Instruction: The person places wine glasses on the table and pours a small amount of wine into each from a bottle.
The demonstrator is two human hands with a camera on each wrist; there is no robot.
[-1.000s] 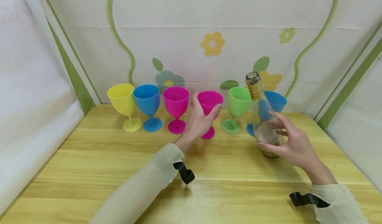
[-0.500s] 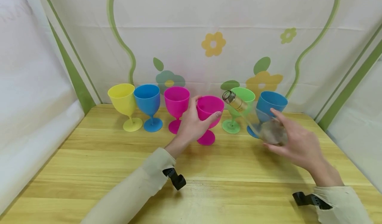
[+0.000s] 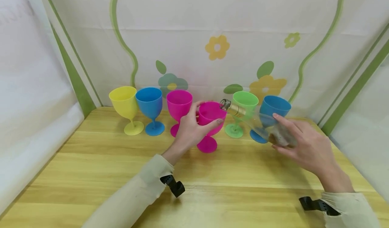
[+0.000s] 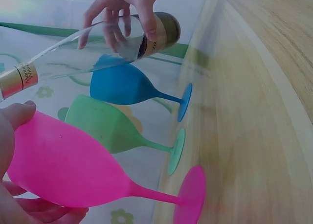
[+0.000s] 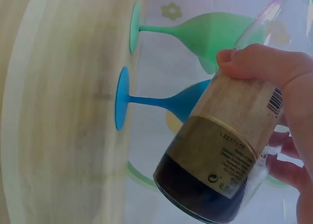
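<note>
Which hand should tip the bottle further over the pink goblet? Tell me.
Right. The right hand already grips the bottle, tilted with its mouth at the pink goblet rim. The left hand is occupied holding that goblet's bowl.

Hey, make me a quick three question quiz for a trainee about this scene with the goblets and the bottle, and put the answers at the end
1. True or false: the left hand grips the green goblet.
2. Multiple choice: the clear bottle in the right hand is A) upright on the table, B) tilted with its mouth over the pink goblet, C) lying flat on the table.
3. How many goblets show in the head view?

Key:
1. False; it grips the pink goblet pulled forward of the row.
2. B.
3. Six: yellow, blue, pink, pink, green, blue.
</note>
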